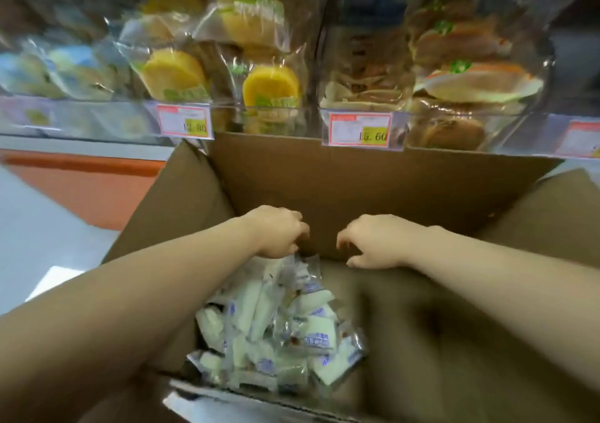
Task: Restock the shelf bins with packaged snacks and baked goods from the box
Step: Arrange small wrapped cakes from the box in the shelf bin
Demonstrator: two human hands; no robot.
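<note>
Open cardboard box [357,179] below shelf bins [266,122] at 12 o'clock; left hand [279,231], grip clamped on the bag of white snack packs [276,325] at 6 o'clock inside; right hand [373,244], grip loosely apart, empty.
</note>
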